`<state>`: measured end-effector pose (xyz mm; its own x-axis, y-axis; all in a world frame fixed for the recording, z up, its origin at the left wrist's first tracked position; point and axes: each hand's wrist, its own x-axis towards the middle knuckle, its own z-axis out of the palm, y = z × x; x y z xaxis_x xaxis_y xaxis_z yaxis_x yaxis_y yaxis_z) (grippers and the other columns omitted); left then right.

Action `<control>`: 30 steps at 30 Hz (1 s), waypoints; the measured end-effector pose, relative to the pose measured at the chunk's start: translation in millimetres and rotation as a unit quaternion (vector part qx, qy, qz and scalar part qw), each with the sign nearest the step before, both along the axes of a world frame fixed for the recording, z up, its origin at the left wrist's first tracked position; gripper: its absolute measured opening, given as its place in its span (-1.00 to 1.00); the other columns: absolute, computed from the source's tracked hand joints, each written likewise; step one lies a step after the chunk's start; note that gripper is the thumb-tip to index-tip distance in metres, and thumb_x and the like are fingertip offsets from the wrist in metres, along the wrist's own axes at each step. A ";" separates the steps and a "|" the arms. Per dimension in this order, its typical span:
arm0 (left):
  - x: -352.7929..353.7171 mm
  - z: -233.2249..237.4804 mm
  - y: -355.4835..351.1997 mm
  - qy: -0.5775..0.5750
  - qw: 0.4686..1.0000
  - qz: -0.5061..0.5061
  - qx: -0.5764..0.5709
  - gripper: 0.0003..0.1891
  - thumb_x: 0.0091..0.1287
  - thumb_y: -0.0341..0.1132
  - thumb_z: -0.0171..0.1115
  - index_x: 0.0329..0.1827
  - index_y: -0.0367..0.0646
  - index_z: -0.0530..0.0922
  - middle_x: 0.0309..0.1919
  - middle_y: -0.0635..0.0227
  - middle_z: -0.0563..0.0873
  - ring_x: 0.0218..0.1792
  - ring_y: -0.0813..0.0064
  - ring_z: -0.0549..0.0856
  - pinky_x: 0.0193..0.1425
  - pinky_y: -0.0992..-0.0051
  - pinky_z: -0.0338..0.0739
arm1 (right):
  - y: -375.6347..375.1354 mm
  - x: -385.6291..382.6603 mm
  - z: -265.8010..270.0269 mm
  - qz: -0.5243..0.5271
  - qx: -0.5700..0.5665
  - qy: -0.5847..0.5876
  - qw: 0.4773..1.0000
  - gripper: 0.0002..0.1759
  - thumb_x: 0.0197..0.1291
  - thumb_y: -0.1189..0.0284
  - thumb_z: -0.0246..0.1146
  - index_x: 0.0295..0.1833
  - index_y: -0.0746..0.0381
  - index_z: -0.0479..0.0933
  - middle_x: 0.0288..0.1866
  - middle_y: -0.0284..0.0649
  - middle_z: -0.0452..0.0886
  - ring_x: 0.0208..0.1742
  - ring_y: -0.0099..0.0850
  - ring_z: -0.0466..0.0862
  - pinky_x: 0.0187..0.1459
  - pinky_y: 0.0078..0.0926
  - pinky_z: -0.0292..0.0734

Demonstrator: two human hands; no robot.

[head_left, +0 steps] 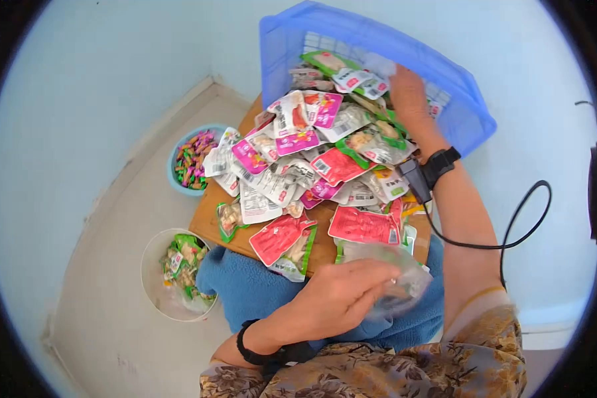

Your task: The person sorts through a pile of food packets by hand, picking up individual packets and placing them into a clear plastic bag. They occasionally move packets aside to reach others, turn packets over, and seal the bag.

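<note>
At your far left, a white bucket (154, 282) on the floor contains green-edged pouches (187, 260); just beyond it, a light-blue bowl (172, 167) contains small wrapped pieces (194, 158) in pink, green and brown. To the right of these, the wooden bench (209, 213) carries a loose heap of pouches (262, 202), white, magenta, red and green-edged, overlapping at mixed angles. Your left hand (335, 295) is at the near edge of the bench, above the blue cloth (235, 288), with thumb and fingers pressed together on a clear bag (408, 288). The bag lies immediately to the right of those fingertips, on the near side of the heap; your left hand is the nearer one, your right being at the far side. The bag is transparent, crumpled and blurred, so its long axis and contents cannot be determined. Your right hand (408, 96) reaches into the blue basket (467, 109), which is tilted with its opening toward the heap; its fingertips are hidden beside the pouches, so you cannot tell whether they grip anything
</note>
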<state>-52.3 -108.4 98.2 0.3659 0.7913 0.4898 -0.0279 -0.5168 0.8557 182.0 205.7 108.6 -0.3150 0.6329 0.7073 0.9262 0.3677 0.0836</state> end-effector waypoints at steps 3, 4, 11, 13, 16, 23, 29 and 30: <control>-26.5 16.3 -0.5 -0.026 0.993 -0.059 -0.095 -0.85 0.36 -0.51 0.29 -0.05 -0.26 0.70 -0.30 0.19 0.77 -0.39 0.36 0.74 -0.32 0.46 0.56 | 24.8 8.7 -5.5 -0.014 -0.008 -0.012 1.000 -0.70 0.23 0.54 0.18 0.08 0.35 0.53 -0.03 0.19 0.63 -0.01 0.15 0.61 0.04 0.06 0.53; -37.2 20.6 -1.7 -0.015 0.987 -0.088 -0.135 -0.87 0.36 -0.51 0.29 -0.09 -0.28 0.71 -0.35 0.21 0.76 -0.43 0.44 0.72 -0.35 0.51 0.53 | 33.9 10.6 -8.9 -0.015 0.008 -0.048 0.999 -0.74 0.22 0.52 0.18 0.02 0.31 0.57 -0.04 0.13 0.64 0.00 0.09 0.62 0.04 0.02 0.53; -98.5 16.7 -34.8 -0.062 0.976 -0.037 -0.206 -0.87 0.42 -0.49 0.23 -0.09 -0.31 0.71 -0.40 0.33 0.75 -0.50 0.61 0.62 -0.42 0.54 0.46 | 26.3 -11.8 -6.1 -0.116 -0.033 -0.240 0.963 -0.88 0.14 0.49 0.22 -0.36 0.19 0.68 -0.22 -0.12 0.69 -0.06 -0.19 0.68 -0.14 -0.26 0.54; -119.2 13.5 -59.2 -0.105 0.955 0.064 -0.269 -0.86 0.40 -0.45 0.25 -0.13 -0.33 0.72 -0.45 0.36 0.74 -0.51 0.65 0.60 -0.45 0.58 0.43 | 40.9 -14.0 -2.8 -0.096 -0.025 -0.241 0.965 -0.87 0.15 0.47 0.23 -0.36 0.21 0.67 -0.23 -0.12 0.69 -0.07 -0.15 0.68 -0.13 -0.18 0.54; -147.4 2.2 -90.4 -0.170 0.925 0.216 -0.262 -0.84 0.39 -0.40 0.26 -0.21 -0.36 0.70 -0.54 0.43 0.66 -0.61 0.74 0.45 -0.53 0.65 0.26 | 56.1 -14.8 -8.0 -0.042 -0.032 -0.125 0.991 -0.86 0.16 0.46 0.22 -0.31 0.22 0.69 -0.24 -0.12 0.70 -0.04 -0.09 0.67 -0.04 -0.10 0.55; -205.8 3.0 -132.3 -0.104 0.855 0.443 -0.249 -0.83 0.51 -0.39 0.16 -0.19 -0.34 0.62 -0.67 0.61 0.42 -0.68 0.83 0.25 -0.60 0.70 0.06 | 91.2 19.9 -18.0 0.041 -0.106 -0.019 0.993 -0.68 0.24 0.47 0.17 0.07 0.22 0.67 0.04 0.00 0.71 0.09 0.00 0.67 0.13 -0.12 0.55; -216.8 -9.1 -130.1 -0.038 0.795 0.571 -0.200 -0.83 0.55 -0.41 0.11 -0.14 -0.28 0.64 -0.60 0.70 0.35 -0.61 0.89 0.21 -0.54 0.72 0.00 | -18.1 -0.9 13.0 0.057 -0.024 -0.030 0.998 -0.67 0.24 0.47 0.20 0.09 0.33 0.61 0.08 0.08 0.68 0.15 0.05 0.64 0.20 -0.09 0.52; -217.3 -12.5 -129.3 -0.013 0.779 0.600 -0.180 -0.84 0.55 -0.40 0.11 -0.13 -0.27 0.65 -0.58 0.72 0.34 -0.58 0.89 0.21 -0.52 0.72 0.00 | -36.4 -4.6 7.1 0.057 -0.025 -0.033 0.998 -0.67 0.24 0.47 0.20 0.09 0.33 0.61 0.08 0.08 0.68 0.15 0.05 0.64 0.20 -0.09 0.52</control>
<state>-269.6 -237.7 85.7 -0.7498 0.6441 0.1515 0.2702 0.0890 0.9587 177.4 169.3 115.7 -0.4315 0.6241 0.6514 0.8712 0.4757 0.1213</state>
